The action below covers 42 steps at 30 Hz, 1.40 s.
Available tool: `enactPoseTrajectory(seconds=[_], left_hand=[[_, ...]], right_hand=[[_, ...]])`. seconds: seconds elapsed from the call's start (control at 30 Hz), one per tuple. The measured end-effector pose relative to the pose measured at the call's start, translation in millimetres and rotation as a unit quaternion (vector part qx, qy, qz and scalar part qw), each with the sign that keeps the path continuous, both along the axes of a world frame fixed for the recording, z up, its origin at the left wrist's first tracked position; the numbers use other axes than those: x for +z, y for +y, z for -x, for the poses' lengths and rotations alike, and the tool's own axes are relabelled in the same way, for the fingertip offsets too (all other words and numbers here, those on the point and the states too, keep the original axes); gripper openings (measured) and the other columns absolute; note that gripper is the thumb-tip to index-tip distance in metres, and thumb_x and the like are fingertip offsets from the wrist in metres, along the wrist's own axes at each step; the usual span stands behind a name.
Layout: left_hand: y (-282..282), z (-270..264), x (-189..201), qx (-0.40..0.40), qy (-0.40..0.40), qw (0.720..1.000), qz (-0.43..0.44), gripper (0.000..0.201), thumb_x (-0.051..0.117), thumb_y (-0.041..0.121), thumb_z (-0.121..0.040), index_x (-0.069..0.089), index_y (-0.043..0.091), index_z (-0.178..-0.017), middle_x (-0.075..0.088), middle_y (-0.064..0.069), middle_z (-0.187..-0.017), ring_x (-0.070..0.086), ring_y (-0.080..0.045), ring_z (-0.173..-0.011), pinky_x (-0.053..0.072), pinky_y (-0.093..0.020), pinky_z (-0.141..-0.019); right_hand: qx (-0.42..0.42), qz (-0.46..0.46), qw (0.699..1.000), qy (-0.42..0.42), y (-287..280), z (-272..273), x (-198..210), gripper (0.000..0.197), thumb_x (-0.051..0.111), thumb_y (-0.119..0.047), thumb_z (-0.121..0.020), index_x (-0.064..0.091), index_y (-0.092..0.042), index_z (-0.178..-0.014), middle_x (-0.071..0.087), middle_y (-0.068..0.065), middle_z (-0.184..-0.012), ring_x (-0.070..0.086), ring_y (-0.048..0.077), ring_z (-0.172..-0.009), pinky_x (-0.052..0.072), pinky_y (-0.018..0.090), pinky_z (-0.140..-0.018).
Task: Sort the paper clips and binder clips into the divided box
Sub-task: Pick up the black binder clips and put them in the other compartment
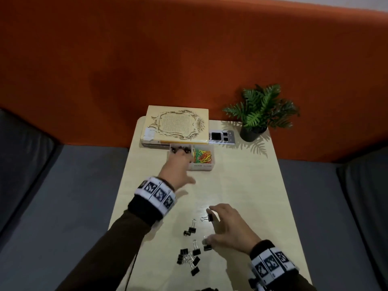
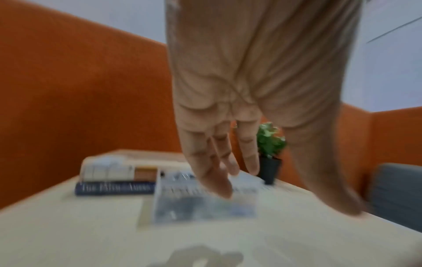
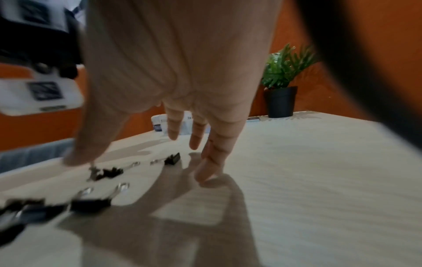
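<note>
The clear divided box (image 1: 202, 166) stands at the far middle of the table. Its left cell holds black binder clips (image 1: 178, 148); its right cell holds coloured paper clips (image 1: 202, 156). My left hand (image 1: 181, 162) reaches over the left cell with straight fingers (image 2: 217, 180) and nothing visible in them. Several black binder clips (image 1: 190, 256) lie loose near the table's front. My right hand (image 1: 218, 225) hovers spread over them. One binder clip (image 1: 209, 217) lies by its index finger, another (image 1: 206, 245) by its thumb. A fingertip (image 3: 204, 174) touches the tabletop.
Stacked books (image 1: 176, 124) lie right behind the box. A small grey device (image 1: 221, 136) and a potted plant (image 1: 258, 114) stand at the far right. Bare tabletop (image 1: 247, 185) stretches to the right. Grey cushions flank the table, with an orange backrest behind.
</note>
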<state>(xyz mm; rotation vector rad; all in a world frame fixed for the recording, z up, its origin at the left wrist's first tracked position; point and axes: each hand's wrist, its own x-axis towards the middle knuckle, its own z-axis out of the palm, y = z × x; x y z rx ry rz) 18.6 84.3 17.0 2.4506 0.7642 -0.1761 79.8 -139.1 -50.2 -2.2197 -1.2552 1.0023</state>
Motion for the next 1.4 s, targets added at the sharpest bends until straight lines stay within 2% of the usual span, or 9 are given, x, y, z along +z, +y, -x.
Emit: enactPoseTrajectory(seconds=[0.1, 0.23, 0.37, 0.6, 0.87, 1.0, 1.13, 1.27, 1.4], left_hand=[[-53.7, 49.0, -19.8, -0.109, 0.114, 0.983, 0.095, 0.098, 0.087, 0.031, -0.059, 0.033, 0.024, -0.14, 0.032, 0.001, -0.142, 0.035, -0.021, -0.127, 0.039, -0.036, -0.108], [-91.7, 100.3, -54.3, -0.17, 0.176, 0.967, 0.07, 0.123, 0.091, 0.03, -0.051, 0.012, 0.029, -0.145, 0.009, 0.006, -0.151, 0.019, -0.024, -0.134, 0.042, -0.039, -0.108], [-98.3, 116.6, -68.0, -0.133, 0.108, 0.984, 0.052, 0.093, 0.081, 0.015, -0.068, 0.027, 0.024, -0.143, 0.02, 0.001, -0.149, 0.031, -0.024, -0.128, 0.045, -0.035, -0.102], [-91.1, 97.1, -75.6, -0.037, 0.012, 0.995, 0.089, 0.034, 0.069, 0.007, -0.077, 0.062, 0.015, -0.109, 0.053, -0.002, -0.117, 0.053, -0.021, -0.107, 0.046, -0.026, -0.09], [-84.5, 86.3, -75.4, -0.012, 0.02, 0.997, 0.074, 0.021, 0.066, 0.009, -0.077, 0.063, 0.015, -0.096, 0.043, 0.005, -0.096, 0.057, -0.021, -0.096, 0.038, -0.017, -0.072], [-87.1, 86.2, -75.6, 0.002, 0.026, 0.998, 0.063, 0.019, 0.062, 0.01, -0.077, 0.062, 0.016, -0.095, 0.046, 0.002, -0.096, 0.058, -0.022, -0.094, 0.044, -0.022, -0.072], [-86.3, 87.9, -76.1, 0.016, 0.029, 0.997, 0.07, 0.019, 0.062, 0.011, -0.076, 0.063, 0.018, -0.094, 0.046, 0.003, -0.097, 0.059, -0.022, -0.095, 0.051, -0.03, -0.079], [-76.6, 90.3, -70.4, 0.03, 0.022, 0.997, 0.072, 0.017, 0.065, 0.013, -0.077, 0.064, 0.018, -0.094, 0.043, 0.006, -0.093, 0.058, -0.021, -0.097, 0.047, -0.024, -0.077], [-46.4, 71.2, -43.6, 0.074, -0.03, 0.996, 0.049, 0.015, 0.071, 0.012, -0.077, 0.065, 0.016, -0.091, 0.051, 0.002, -0.095, 0.054, -0.017, -0.092, 0.041, -0.019, -0.077]], right_hand=[[0.081, 0.073, 0.994, -0.014, -1.5, 10.0, 4.6, 0.112, 0.079, -0.057, -0.05, 0.016, -0.033, -0.14, 0.022, -0.008, -0.14, 0.021, 0.017, -0.125, 0.035, 0.037, -0.108], [0.109, 0.077, 0.989, -0.057, -4.3, 31.4, 7.1, 0.118, 0.082, -0.054, -0.048, 0.012, -0.029, -0.139, 0.024, -0.006, -0.135, 0.023, 0.017, -0.122, 0.04, 0.036, -0.105], [0.102, 0.037, 0.991, -0.08, -10.3, 53.9, -5.4, 0.092, 0.08, -0.039, -0.061, 0.027, -0.024, -0.135, 0.033, -0.001, -0.128, 0.032, 0.019, -0.113, 0.043, 0.03, -0.096], [0.082, -0.04, 0.993, -0.076, -2.8, 53.0, -15.3, 0.033, 0.065, -0.018, -0.078, 0.053, -0.018, -0.109, 0.047, 0.003, -0.113, 0.041, 0.019, -0.102, 0.04, 0.022, -0.083], [0.061, -0.009, 0.997, -0.056, 16.2, 45.5, -15.6, 0.027, 0.063, -0.014, -0.072, 0.053, -0.008, -0.097, 0.048, 0.008, -0.104, 0.05, 0.025, -0.092, 0.04, 0.027, -0.071], [0.021, 0.005, 0.999, -0.04, 20.8, 56.4, -14.2, 0.043, 0.068, -0.034, -0.058, 0.046, -0.016, -0.091, 0.036, -0.005, -0.093, 0.041, 0.016, -0.08, 0.036, 0.022, -0.061], [0.012, -0.003, 0.998, -0.069, 24.0, 62.1, -19.9, 0.029, 0.06, -0.016, -0.072, 0.049, -0.012, -0.1, 0.041, -0.001, -0.099, 0.042, 0.018, -0.087, 0.034, 0.022, -0.066], [-0.003, 0.022, 0.996, -0.09, 25.8, 56.4, -21.9, 0.028, 0.059, -0.011, -0.068, 0.05, -0.013, -0.094, 0.04, -0.001, -0.097, 0.039, 0.021, -0.086, 0.027, 0.015, -0.055], [0.002, 0.051, 0.99, -0.131, 24.4, 52.0, -19.4, 0.024, 0.054, -0.012, -0.075, 0.046, -0.014, -0.098, 0.042, 0.005, -0.11, 0.034, 0.022, -0.089, 0.028, 0.02, -0.056]])
